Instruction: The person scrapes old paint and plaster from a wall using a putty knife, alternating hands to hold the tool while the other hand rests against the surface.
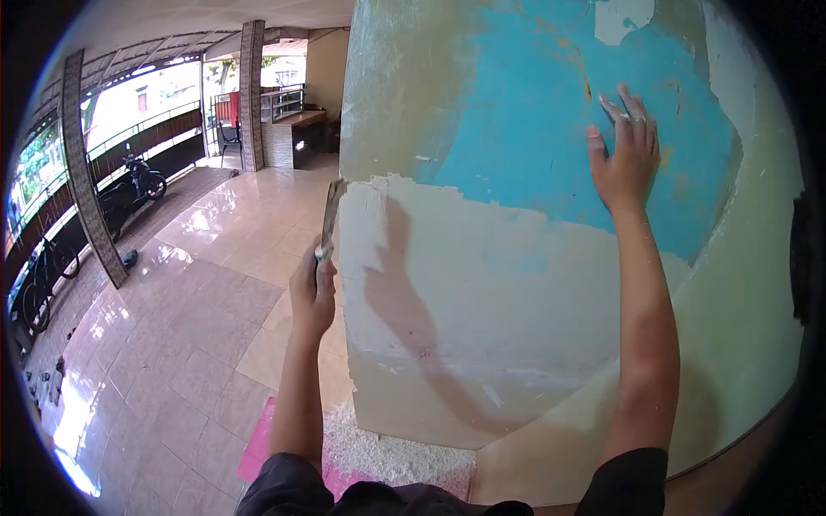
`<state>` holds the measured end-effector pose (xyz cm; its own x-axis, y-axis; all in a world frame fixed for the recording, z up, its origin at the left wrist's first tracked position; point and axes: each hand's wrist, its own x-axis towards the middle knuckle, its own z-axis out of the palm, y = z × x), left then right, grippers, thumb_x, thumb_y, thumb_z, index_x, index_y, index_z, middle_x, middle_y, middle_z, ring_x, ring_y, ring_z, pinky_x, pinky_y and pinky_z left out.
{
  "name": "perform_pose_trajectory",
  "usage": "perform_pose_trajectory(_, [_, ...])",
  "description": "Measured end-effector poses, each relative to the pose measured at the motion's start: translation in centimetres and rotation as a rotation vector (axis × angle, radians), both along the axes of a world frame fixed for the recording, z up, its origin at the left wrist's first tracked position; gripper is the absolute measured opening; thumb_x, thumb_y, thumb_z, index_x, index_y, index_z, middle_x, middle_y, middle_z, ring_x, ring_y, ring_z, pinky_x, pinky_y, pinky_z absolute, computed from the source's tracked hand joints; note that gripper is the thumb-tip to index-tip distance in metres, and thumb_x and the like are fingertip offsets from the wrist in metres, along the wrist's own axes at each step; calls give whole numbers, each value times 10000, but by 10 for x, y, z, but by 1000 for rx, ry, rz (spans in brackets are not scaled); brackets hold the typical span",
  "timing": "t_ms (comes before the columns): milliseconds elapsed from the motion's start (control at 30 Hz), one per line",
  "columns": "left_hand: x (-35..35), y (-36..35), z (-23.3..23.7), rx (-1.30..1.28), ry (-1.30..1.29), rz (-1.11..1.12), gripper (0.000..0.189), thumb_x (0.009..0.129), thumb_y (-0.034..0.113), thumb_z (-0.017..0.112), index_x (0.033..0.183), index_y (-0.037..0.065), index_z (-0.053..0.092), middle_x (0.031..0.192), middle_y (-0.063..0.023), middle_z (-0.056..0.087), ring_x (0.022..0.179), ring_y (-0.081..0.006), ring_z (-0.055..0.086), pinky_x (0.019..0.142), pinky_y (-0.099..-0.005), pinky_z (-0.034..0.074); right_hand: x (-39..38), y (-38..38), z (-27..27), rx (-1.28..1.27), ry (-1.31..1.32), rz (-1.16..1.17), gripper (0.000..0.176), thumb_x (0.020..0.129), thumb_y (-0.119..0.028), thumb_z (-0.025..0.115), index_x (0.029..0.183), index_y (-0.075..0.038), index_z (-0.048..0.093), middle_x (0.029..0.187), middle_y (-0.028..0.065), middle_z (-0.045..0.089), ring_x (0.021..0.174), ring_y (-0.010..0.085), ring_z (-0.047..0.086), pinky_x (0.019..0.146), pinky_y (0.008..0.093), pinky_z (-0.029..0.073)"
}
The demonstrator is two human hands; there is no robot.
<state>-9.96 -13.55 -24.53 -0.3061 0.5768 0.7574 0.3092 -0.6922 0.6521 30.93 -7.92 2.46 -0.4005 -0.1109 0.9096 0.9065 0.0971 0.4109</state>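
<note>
My left hand (311,294) is closed round the handle of a paint scraper (330,215), held upright and seen nearly edge-on. The blade's tip is right at the left edge of the wall (403,90). Flat against a turquoise patch (529,120) of that wall lies my right hand (631,159), its fingers spread and whitish at the tips. Below the turquoise, a ragged border leads to a pale bare patch (525,284), crossed by the shadow of an arm.
Pale flakes (379,445) are heaped on a pink sheet (256,443) at the wall's foot. Glossy tiles (181,318) stretch left to a slanting post (89,172), a motorcycle (138,182) and a bicycle (43,279). A counter (288,133) stands farther back.
</note>
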Motion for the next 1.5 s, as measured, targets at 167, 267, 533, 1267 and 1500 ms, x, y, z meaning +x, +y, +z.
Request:
perform_pose_trajectory(167, [2, -2, 11, -92, -57, -73, 427, 1081, 253, 440, 1397, -19, 535, 779, 3, 520, 634, -67, 475, 571, -234, 416, 0, 0, -1, -9, -2, 45, 391, 950, -336, 616, 1323, -220, 595, 1515, 27, 492, 1427, 307, 417, 1182, 537, 285])
perform_pose_trajectory(267, [14, -15, 19, -64, -12, -210, 414, 1079, 241, 435, 1382, -19, 545, 771, -4, 533, 626, -68, 494, 565, -231, 417, -1, 0, -2, 10, -4, 19, 394, 948, -332, 620, 1324, -216, 596, 1514, 30, 492, 1425, 308, 418, 1180, 531, 289])
perform_pose_trajectory(533, [47, -22, 85, 41, 422, -141, 344, 1014, 166, 543, 1314, 6, 591, 810, -134, 613, 678, -250, 593, 664, -361, 497, -3, -3, 0, 17, 8, 12, 393, 943, -330, 623, 1316, -212, 597, 1520, 37, 485, 1420, 314, 422, 1177, 535, 289])
perform_pose_trajectory(1267, [54, 8, 116, 218, 626, 437, 502, 954, 205, 666, 1438, 302, 575, 880, -48, 579, 718, -235, 631, 617, -390, 515, -5, -3, -3, 10, 21, 43, 408, 934, -348, 621, 1322, -227, 600, 1523, 33, 480, 1425, 308, 413, 1171, 554, 286])
perform_pose_trajectory(1500, [59, 19, 128, 244, 816, 488, 550, 900, 184, 699, 1419, 333, 594, 942, -52, 571, 858, -255, 598, 728, -395, 491, -6, -4, -3, 20, 28, 39, 409, 930, -348, 626, 1318, -223, 601, 1512, 37, 495, 1420, 310, 421, 1168, 559, 286])
